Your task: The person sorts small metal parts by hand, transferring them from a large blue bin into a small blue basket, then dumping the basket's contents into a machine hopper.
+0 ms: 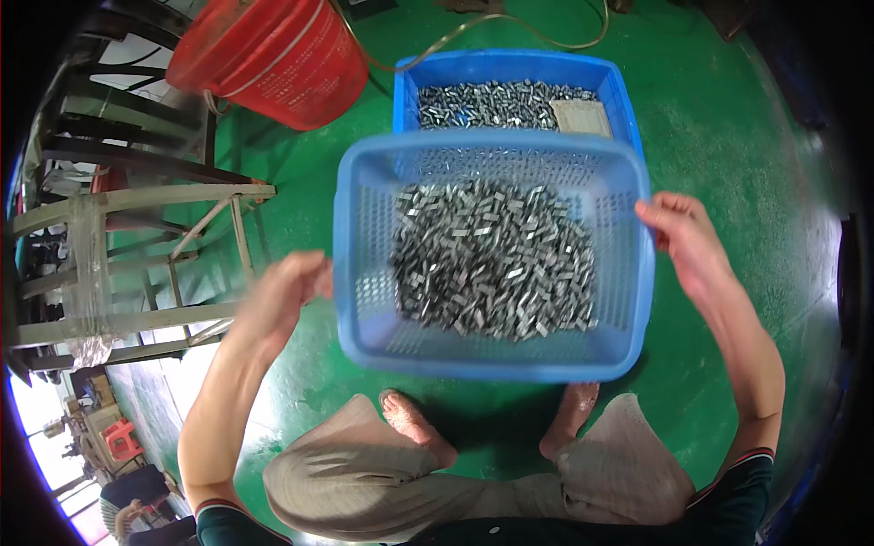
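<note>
Between my two hands is a light-blue perforated plastic basket [492,362], held up off the floor. A heap of small shiny metal pieces [496,264] covers most of its bottom. My right hand [685,238] grips the right side, its thumb at the rim and the fingers curled below. On the opposite side my left hand [289,289], blurred by motion, has its fingers at the basket's left wall. Just beyond, a deeper-blue plastic bin [626,96] on the floor contains many more small metal pieces [492,105]. The basket hides the bin's near part.
A pale rectangular block [583,118] lies in the bin. At the far left is a red bucket [305,68]. A metal frame rack [137,196] stands on the left. A thin hose [492,18] crosses the green floor [719,127] behind the bin. My feet are below the basket.
</note>
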Motion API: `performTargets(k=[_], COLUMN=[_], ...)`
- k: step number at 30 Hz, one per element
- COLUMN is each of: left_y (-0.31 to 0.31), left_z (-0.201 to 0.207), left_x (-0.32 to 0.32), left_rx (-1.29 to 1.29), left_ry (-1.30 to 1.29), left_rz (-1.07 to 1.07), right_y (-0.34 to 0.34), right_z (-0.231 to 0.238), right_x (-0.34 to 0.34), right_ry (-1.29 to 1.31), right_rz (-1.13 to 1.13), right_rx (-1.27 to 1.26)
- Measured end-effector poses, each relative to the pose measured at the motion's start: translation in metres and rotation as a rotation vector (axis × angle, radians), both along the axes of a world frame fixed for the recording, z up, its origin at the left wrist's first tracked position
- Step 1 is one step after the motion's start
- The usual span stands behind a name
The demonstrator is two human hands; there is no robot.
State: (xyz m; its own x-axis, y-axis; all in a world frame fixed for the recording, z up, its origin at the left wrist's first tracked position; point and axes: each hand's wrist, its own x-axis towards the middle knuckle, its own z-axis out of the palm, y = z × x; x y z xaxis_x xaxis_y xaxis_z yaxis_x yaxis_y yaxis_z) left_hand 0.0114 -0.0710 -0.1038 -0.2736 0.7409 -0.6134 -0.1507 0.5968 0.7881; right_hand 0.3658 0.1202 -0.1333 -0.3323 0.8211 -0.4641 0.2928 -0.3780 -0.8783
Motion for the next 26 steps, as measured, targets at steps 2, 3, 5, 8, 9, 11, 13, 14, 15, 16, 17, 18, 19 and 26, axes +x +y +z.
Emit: performTargets(k=[2, 3, 5, 8, 9, 11, 13, 14, 15, 16, 17, 18, 19, 26], left_y=[0.021, 0.034, 0.063, 0.096, 0.108, 0.133, 0.156, 0.165, 0.171, 0.175, 0.178, 0.181, 0.184, 0.151], left_z=[0.009, 0.013, 0.005, -0.026, -0.032, -0.076, -0.107, -0.117, -0.122, -0.129, -0.133, -0.137, -0.139, -0.057], left_x=[0.002, 0.003, -0.002, 0.006, 0.015, 0.015, 0.012, 0.007, 0.006, 0.006, 0.006, 0.002, -0.003, 0.015], left_rx=[0.029, 0.048, 0.058, 0.143, 0.098, 0.125, 0.03, -0.02, -0.027, -0.088, -0.155, -0.17, -0.136, -0.081], left_ry=[0.018, 0.05, 0.145, 0.177, 0.182, 0.111, 0.154, 0.159, 0.148, 0.177, 0.203, 0.188, 0.104, 0.392], left_rz=[-0.041, -0.075, -0.093, 0.042, 0.096, 0.121, 0.122, 0.09, 0.087, 0.09, 0.086, 0.078, 0.073, -0.063], right_y=[0.023, 0.036, 0.057, 0.084, 0.1, 0.125, 0.154, 0.163, 0.167, 0.172, 0.176, 0.177, 0.181, 0.154], right_z=[0.01, 0.011, 0.013, -0.007, -0.023, -0.055, -0.093, -0.106, -0.117, -0.128, -0.137, -0.144, -0.147, -0.055], right_x=[-0.005, -0.001, -0.01, -0.014, -0.014, -0.009, -0.006, -0.011, -0.014, -0.018, -0.019, -0.022, -0.023, -0.053], right_ry=[-0.062, -0.11, -0.133, -0.174, -0.21, -0.246, -0.289, -0.295, -0.357, -0.421, -0.439, -0.546, -0.654, 0.068], right_rz=[0.059, 0.06, 0.001, -0.07, -0.092, -0.098, -0.132, -0.129, -0.151, -0.172, -0.174, -0.18, -0.184, -0.135], right_rx=[0.084, 0.147, 0.238, 0.327, 0.333, 0.33, 0.323, 0.326, 0.331, 0.335, 0.321, 0.371, 0.422, -0.214])
